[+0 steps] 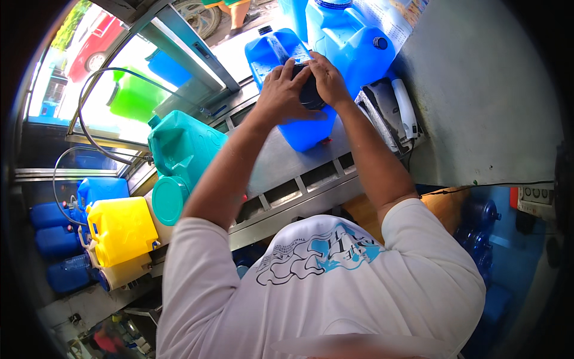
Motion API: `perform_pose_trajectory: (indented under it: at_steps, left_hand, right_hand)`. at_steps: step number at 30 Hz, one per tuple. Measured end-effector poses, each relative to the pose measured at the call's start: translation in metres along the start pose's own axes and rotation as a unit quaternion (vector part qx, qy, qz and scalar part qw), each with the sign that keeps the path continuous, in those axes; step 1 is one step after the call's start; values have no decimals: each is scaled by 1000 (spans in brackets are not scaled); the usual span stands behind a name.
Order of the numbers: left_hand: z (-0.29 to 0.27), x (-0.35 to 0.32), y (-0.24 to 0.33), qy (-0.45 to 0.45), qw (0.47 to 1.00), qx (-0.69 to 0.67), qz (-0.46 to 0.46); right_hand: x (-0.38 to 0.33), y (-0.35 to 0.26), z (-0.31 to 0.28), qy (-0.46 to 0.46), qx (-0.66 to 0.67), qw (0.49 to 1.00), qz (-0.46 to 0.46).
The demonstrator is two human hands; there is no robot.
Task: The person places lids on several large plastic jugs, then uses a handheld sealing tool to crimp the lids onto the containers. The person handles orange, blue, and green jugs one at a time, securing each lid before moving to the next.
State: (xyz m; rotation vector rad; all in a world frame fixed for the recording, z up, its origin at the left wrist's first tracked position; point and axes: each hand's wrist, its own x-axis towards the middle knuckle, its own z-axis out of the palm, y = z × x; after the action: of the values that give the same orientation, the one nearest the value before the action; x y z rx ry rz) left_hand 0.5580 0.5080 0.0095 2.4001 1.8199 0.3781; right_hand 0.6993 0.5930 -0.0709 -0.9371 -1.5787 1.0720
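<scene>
While both hands clasp its dark cap point(311, 93), left hand point(284, 90), right hand point(327, 78), blue jug point(299, 128)

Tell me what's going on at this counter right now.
A person in a white shirt has both hands on the dark cap of a blue water jug standing on a metal counter. The left hand and right hand wrap the cap from either side. A second blue jug stands just behind it, and a teal jug lies on its side to the left, above a yellow one.
</scene>
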Motion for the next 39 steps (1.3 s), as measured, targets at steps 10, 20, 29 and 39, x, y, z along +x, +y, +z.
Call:
perform_pose_trajectory:
  at_steps: [10, 20, 29, 39]
  left_hand:
    - [-7, 20, -30, -49, 987, -14, 155]
    - [22, -4, 4, 97, 994, 32, -47]
    - [2, 6, -57, 33, 981, -9, 192]
    - [29, 26, 59, 124, 983, 5, -132]
  right_hand:
    - [-28, -10, 1, 59, -18, 997, -40]
    - [-5, -16, 6, -51, 43, 998, 4]
    - [-24, -12, 18, -24, 24, 998, -48]
    - [45, -5, -45, -210, 59, 975, -35]
